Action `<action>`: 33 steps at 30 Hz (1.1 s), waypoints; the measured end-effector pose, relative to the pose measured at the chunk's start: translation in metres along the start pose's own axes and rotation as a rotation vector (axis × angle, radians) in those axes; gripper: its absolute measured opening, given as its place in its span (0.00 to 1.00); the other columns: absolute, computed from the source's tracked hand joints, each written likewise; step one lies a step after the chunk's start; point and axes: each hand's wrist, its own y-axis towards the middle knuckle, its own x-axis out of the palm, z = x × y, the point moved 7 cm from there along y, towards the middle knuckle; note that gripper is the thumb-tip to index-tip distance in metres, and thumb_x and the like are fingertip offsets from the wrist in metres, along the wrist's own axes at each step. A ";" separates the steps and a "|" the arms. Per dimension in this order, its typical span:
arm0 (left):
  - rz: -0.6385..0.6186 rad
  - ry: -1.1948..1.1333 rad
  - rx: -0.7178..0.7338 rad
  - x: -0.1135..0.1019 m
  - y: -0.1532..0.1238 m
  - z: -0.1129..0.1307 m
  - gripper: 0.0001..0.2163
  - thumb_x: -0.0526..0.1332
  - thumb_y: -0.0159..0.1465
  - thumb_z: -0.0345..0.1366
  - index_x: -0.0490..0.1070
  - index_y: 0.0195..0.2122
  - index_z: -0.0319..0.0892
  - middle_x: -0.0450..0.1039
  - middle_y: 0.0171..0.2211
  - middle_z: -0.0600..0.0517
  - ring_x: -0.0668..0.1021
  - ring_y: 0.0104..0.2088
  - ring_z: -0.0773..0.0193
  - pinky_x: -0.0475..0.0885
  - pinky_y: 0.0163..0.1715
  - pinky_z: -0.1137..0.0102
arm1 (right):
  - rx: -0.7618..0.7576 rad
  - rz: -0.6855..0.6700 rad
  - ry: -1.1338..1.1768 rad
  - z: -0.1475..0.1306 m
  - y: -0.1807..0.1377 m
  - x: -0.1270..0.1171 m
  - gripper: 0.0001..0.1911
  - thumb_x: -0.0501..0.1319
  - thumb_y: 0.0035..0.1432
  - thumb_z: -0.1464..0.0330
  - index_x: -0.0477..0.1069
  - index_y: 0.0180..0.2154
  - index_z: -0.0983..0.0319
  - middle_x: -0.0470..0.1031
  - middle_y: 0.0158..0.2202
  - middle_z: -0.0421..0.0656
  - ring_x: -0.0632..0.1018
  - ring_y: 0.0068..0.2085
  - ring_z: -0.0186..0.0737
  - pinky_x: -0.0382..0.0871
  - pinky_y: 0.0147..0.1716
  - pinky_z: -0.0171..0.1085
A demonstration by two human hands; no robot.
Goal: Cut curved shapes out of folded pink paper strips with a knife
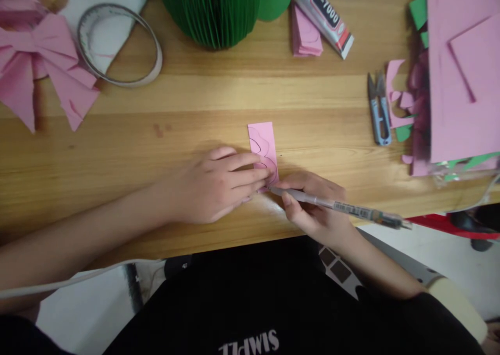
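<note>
A small pink paper rectangle (pixel 262 138) lies on the wooden table near its front edge, with dark curved lines drawn on it. My left hand (pixel 219 184) rests flat across its lower left part, fingers stretched out and pressing on the paper. My right hand (pixel 318 206) grips a clear-barrelled pen (pixel 344 207) between thumb and fingers. The pen's tip meets the paper's lower right corner, close to my left fingertips. Part of the drawn outline is hidden under the left fingers.
Thread snips (pixel 379 110) lie to the right, beside pink and green scraps and pink sheets (pixel 449 125). At the back are a glue tube (pixel 322 16), stacked pink pieces (pixel 307 34) and a green honeycomb paper ball (pixel 216 11). A tape roll (pixel 154 71) and pink bow (pixel 47 52) sit left.
</note>
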 end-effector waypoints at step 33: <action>-0.009 0.001 0.006 0.002 0.000 -0.001 0.15 0.48 0.73 0.31 0.75 0.49 0.44 0.76 0.56 0.54 0.72 0.59 0.59 0.64 0.49 0.62 | 0.042 0.041 -0.012 0.007 -0.003 -0.005 0.05 0.60 0.61 0.72 0.74 0.38 0.60 0.82 0.33 0.42 0.81 0.32 0.35 0.75 0.28 0.35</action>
